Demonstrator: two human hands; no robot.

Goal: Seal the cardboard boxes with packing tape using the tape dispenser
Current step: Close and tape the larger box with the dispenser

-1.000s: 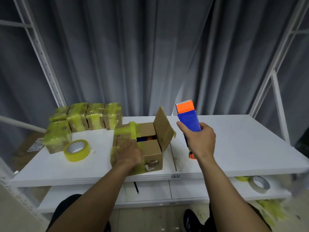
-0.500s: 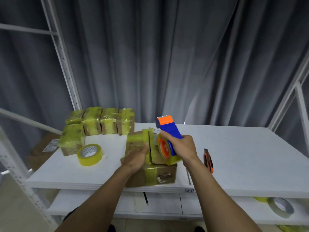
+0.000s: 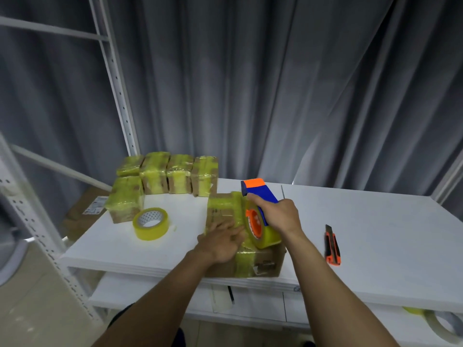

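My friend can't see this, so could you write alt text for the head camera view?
A person's right hand holds a blue-and-orange tape dispenser on a cardboard box, while the left hand presses its top. Taped boxes, a tape roll and a cutter lie on the white table.

I count six cardboard boxes (image 3: 154,171) on the white table (image 3: 375,234): four in the back row (image 3: 180,172), one single box (image 3: 125,199) before it, one near box (image 3: 260,264) under the hands. Also one tape dispenser (image 3: 260,194), one loose tape roll (image 3: 150,224), one utility knife (image 3: 332,246), and two hands, the left hand (image 3: 220,242) and the right hand (image 3: 280,214).
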